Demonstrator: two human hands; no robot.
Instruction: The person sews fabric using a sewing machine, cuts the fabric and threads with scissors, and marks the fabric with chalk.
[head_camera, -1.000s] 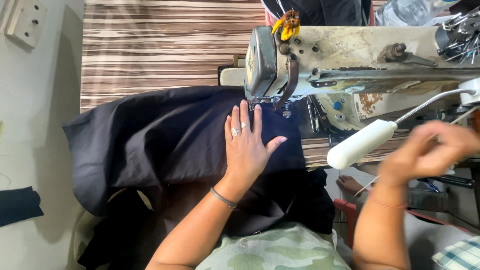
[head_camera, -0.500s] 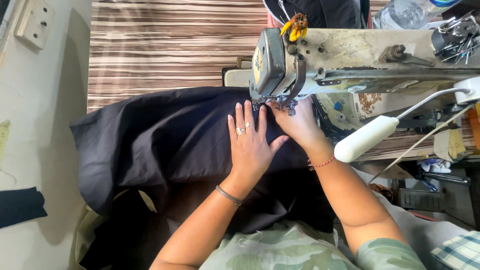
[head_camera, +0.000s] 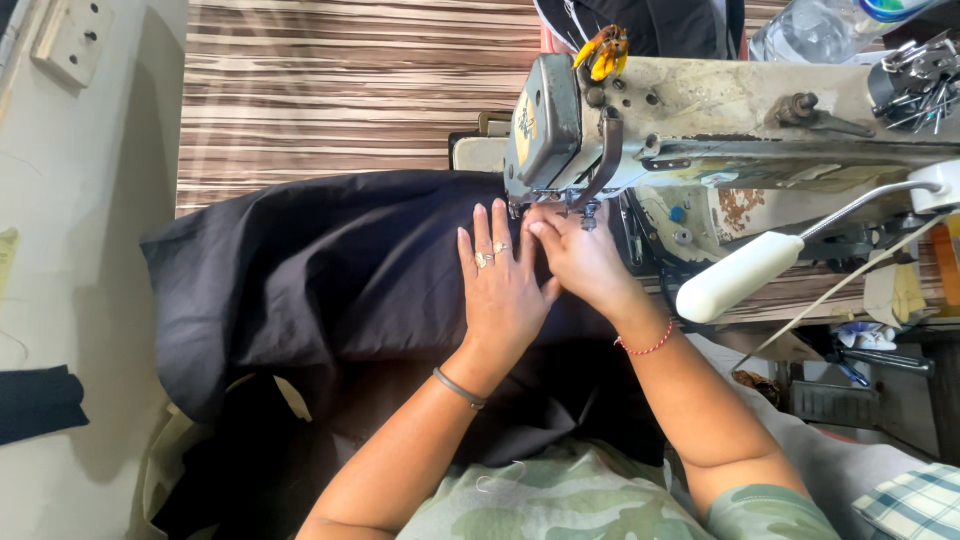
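Observation:
A large piece of black fabric is spread over the sewing table and hangs off its front edge. My left hand, with rings and a dark bracelet, lies flat on the fabric with fingers spread, just in front of the needle area. Beside it, my right hand, with a red thread bracelet, presses its fingers on the fabric right under the presser foot of the worn cream sewing machine. Both hands touch each other at the thumbs.
A white lamp head on a thin arm juts out in front of the machine. The striped wooden tabletop lies behind the fabric. A plastic bottle and metal tools sit at the back right. A dark cloth scrap lies on the floor at left.
My right hand came down from the right side, in mid-air, onto the fabric at the presser foot beside my left hand. My left hand stayed flat on the fabric.

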